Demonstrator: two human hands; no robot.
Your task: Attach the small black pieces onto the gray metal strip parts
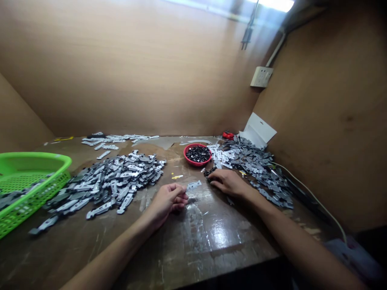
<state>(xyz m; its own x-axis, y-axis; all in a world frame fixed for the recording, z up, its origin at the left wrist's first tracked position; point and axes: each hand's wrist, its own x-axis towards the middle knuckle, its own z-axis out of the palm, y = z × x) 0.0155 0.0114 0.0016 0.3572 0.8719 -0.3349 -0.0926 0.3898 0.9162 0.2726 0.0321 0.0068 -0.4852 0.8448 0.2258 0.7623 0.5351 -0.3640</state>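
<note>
My left hand (168, 199) is closed in a pinch on a small flat grey metal piece (193, 185) that sticks out to the right, just above the worn table (199, 237). My right hand (227, 182) lies palm down on the table with its fingertips on a small cluster of black parts (209, 172). A red bowl (190, 160) filled with the same small black parts stands just beyond both hands. A big pile of grey metal pieces (111, 181) lies to the left of my left hand. A second pile (254, 165) spreads to the right of my right hand.
A green plastic basket (33, 177) with several grey pieces sits at the left edge. Brown board walls close in the back and right, with a wall socket (261, 76) and a hanging plug. A white cable (314, 197) runs along the right. White card (256, 129) leans in the corner.
</note>
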